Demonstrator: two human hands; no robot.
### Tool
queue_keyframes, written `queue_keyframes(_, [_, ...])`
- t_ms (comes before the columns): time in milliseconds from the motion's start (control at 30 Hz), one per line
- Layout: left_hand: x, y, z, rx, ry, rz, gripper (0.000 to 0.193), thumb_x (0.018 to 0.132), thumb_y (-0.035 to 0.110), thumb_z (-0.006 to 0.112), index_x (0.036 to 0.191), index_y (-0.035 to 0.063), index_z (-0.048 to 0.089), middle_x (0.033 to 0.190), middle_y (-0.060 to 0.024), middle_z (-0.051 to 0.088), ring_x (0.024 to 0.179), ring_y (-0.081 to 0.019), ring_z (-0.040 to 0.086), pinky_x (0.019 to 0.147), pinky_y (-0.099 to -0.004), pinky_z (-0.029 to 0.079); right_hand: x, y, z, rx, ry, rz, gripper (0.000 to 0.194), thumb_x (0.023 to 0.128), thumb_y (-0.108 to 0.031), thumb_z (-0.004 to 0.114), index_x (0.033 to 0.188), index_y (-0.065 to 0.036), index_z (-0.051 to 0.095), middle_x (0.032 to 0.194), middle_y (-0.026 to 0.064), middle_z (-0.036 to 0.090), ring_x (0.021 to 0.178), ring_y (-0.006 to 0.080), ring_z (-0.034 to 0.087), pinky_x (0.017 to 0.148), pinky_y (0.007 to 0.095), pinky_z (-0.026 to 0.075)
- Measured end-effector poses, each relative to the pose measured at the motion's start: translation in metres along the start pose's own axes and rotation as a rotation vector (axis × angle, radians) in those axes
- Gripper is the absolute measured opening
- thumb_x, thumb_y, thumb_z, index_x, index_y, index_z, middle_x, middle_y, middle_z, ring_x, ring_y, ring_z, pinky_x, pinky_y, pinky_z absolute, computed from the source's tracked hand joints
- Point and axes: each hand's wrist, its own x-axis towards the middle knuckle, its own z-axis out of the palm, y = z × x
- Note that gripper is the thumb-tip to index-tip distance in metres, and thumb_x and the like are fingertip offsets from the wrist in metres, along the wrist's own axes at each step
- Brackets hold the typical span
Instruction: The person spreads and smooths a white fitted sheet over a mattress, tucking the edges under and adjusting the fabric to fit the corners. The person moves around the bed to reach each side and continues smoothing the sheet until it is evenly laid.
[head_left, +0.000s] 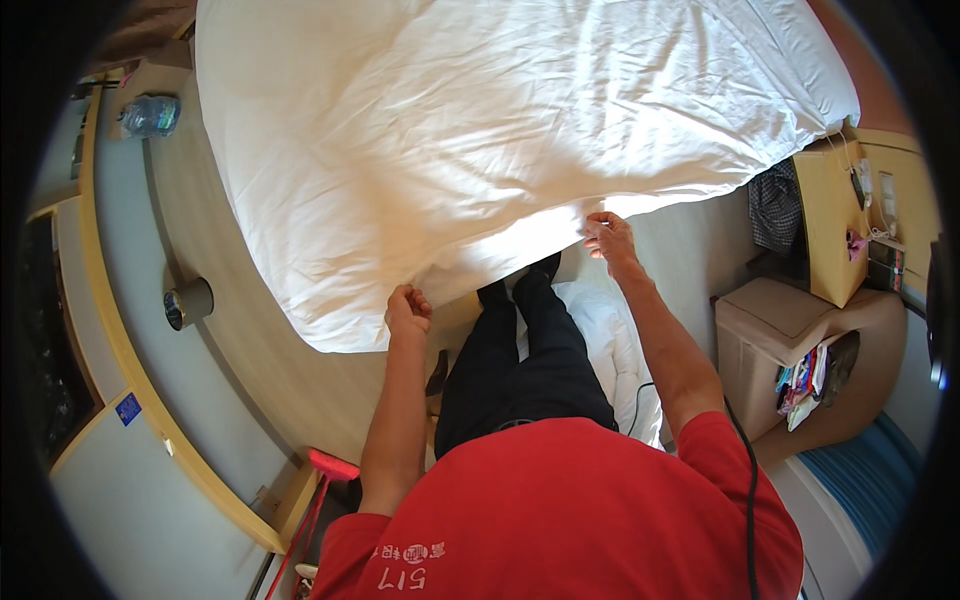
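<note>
A white sheet or bed cover (450, 135) lies wrinkled over the bed, its near edge hanging towards me. My left hand (409, 306) has its fingers curled at that edge, near the cover's lower left corner. Further right, my right hand (609, 238) pinches the same edge between thumb and fingers. Between the two hands the edge is stretched and sunlit. White bedding (607, 330) lies heaped on the floor beside my legs.
A brown armchair (780, 322) holding folded clothes and a wooden bedside cabinet (832, 217) with cables stand at the right. At the left are a waste bin (189, 304), wrapped bottles (150, 116) and a red broom (334, 465). A dark cable runs over my right shoulder.
</note>
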Motion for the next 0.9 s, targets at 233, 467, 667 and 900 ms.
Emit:
queue_keyframes(233, [-0.026, -0.01, -0.02, 0.067, -0.027, 0.051, 0.007, 0.074, 0.009, 0.058, 0.069, 0.0056, 0.055, 0.066, -0.0086, 0.061, 0.058, -0.0196, 0.059, 0.05, -0.0293, 0.05, -0.03, 0.002, 0.033, 0.128, -0.104, 0.044, 0.02, 0.087, -0.026, 0.061, 0.098, -0.009, 0.063, 0.078, 0.0012, 0.062, 0.059, 0.0117, 0.06, 0.052, 0.0258, 0.047])
queue_keyframes(467, [-0.046, -0.002, -0.018, -0.04, 0.029, 0.13, 0.006, 0.071, 0.003, 0.056, 0.069, 0.0033, 0.05, 0.062, -0.0072, 0.051, 0.053, -0.0189, 0.055, 0.041, -0.0286, 0.045, -0.063, -0.006, 0.071, 0.14, -0.293, 0.151, 0.034, 0.085, -0.039, 0.064, 0.096, -0.007, 0.06, 0.079, 0.0025, 0.061, 0.061, 0.0127, 0.061, 0.051, 0.0261, 0.048])
queue_keyframes(667, [-0.06, -0.007, -0.025, 0.096, 0.07, 0.179, 0.007, 0.07, 0.002, 0.057, 0.069, 0.004, 0.05, 0.061, -0.0053, 0.049, 0.051, -0.0168, 0.051, 0.04, -0.0274, 0.043, -0.081, 0.005, 0.1, 0.198, -0.295, 0.295, 0.027, 0.084, -0.033, 0.066, 0.09, -0.007, 0.057, 0.075, 0.0045, 0.06, 0.059, 0.0148, 0.061, 0.049, 0.028, 0.048])
queue_keyframes(900, [-0.064, -0.031, -0.056, 0.031, -0.005, 0.142, 0.008, 0.071, -0.001, 0.057, 0.07, 0.0047, 0.051, 0.061, -0.0052, 0.05, 0.05, -0.0153, 0.05, 0.04, -0.0267, 0.041, -0.093, 0.046, 0.094, 0.541, -0.294, 0.297, 0.017, 0.084, -0.014, 0.06, 0.097, -0.005, 0.053, 0.079, 0.0068, 0.061, 0.064, 0.0195, 0.063, 0.052, 0.0322, 0.049])
